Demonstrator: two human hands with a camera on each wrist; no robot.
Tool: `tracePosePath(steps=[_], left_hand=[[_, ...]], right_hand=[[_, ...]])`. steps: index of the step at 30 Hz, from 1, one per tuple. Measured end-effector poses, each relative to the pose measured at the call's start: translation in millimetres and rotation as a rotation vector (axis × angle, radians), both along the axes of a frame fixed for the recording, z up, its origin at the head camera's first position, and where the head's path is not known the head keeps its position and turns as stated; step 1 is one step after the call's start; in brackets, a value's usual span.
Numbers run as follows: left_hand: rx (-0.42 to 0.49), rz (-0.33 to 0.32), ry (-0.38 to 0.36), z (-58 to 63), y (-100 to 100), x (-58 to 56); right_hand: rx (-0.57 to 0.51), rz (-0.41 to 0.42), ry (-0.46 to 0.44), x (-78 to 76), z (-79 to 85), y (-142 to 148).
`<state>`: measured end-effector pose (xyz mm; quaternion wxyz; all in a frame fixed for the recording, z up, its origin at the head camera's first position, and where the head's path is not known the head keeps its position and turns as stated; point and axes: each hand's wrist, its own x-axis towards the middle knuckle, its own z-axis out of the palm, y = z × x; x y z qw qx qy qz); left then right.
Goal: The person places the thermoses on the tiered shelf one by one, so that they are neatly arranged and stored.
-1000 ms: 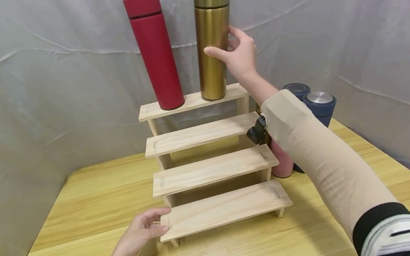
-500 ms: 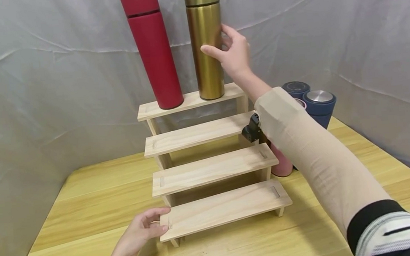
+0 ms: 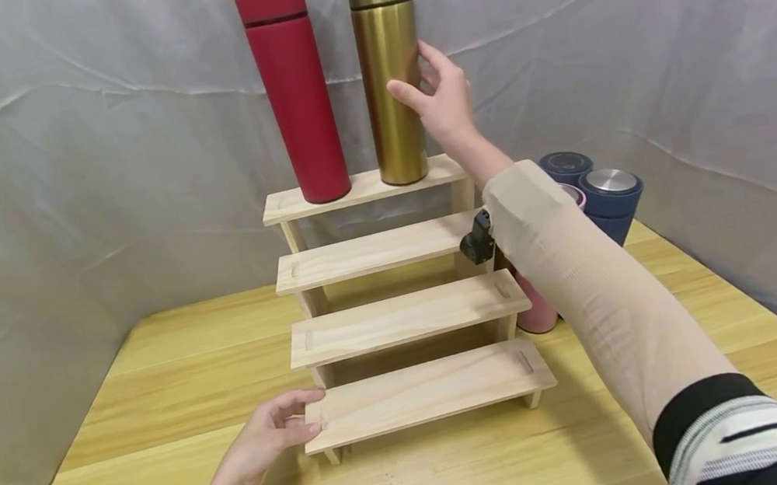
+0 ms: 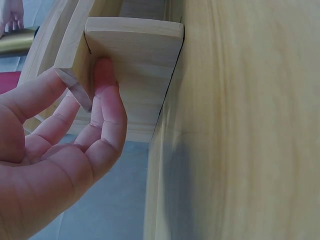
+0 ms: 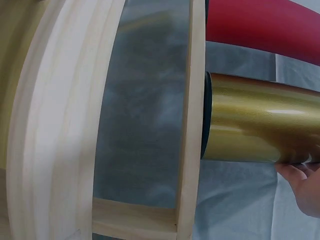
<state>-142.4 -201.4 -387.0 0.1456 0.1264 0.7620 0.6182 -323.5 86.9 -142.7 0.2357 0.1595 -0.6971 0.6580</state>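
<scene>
My right hand (image 3: pixel 443 100) grips the gold thermos flask (image 3: pixel 388 63) from its right side, thumb in front and fingers behind. The flask stands upright on the top step of a four-tier wooden display rack (image 3: pixel 413 322); its base meets the board in the right wrist view. To its left on the same step stands a red thermos flask (image 3: pixel 298 103), with a gap between the two. My left hand (image 3: pixel 267 438) pinches the left end of the lowest step. The left wrist view shows its thumb above that board (image 4: pixel 75 82) and its fingertips curled beneath.
Two blue flasks (image 3: pixel 612 201) and a pink flask (image 3: pixel 537 306) stand on the wooden table (image 3: pixel 184 379) right of the rack, partly behind my right sleeve (image 3: pixel 598 300). Grey cloth (image 3: pixel 141 157) hangs behind and at the sides.
My right hand has shifted the gold flask a little left along the top step, nearer the red one. In the last half second it stays about there. My left hand keeps its hold.
</scene>
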Motion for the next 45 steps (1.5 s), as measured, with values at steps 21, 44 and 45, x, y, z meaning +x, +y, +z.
tracePosePath(steps=[21,44,45], left_hand=[[0.008,-0.017,-0.011,-2.1,0.3,-3.3],[0.005,-0.016,-0.001,-2.7,-2.9,-3.2],[0.005,-0.016,-0.002,-2.6,-2.9,-3.3]], right_hand=[[0.122,-0.032,-0.087,-1.4,-14.9,12.7],[-0.124,-0.01,-0.097,26.7,-44.8,28.5],[-0.125,-0.004,-0.093,28.9,-45.1,28.8]])
